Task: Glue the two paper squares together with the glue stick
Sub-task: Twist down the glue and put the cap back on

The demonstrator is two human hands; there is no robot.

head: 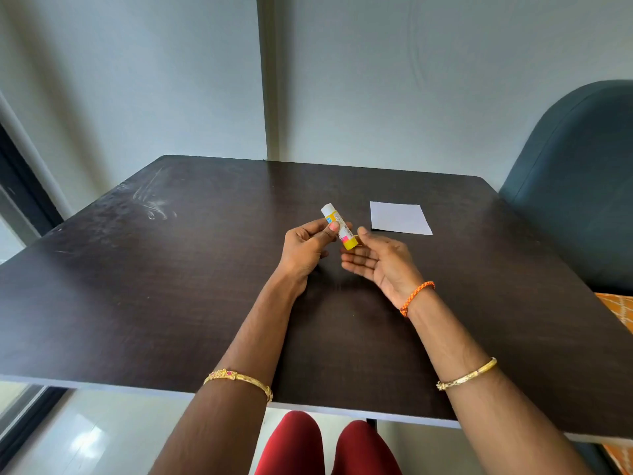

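Note:
My left hand (306, 246) grips a glue stick (339, 227) with a white and yellow body, tilted, white end pointing up and away. My right hand (380, 260) is palm-up with fingers spread; its thumb and forefinger touch the yellow bottom end of the stick. A white paper square (399, 218) lies flat on the dark table (171, 286), just beyond and right of my right hand. Only one sheet outline is visible; whether a second lies under it I cannot tell.
A dark blue padded chair (579, 186) stands at the table's right side. An orange patterned cloth (620, 308) shows at the right edge. A pale wall rises behind the table. My red-clad knees (329, 447) are below the near edge.

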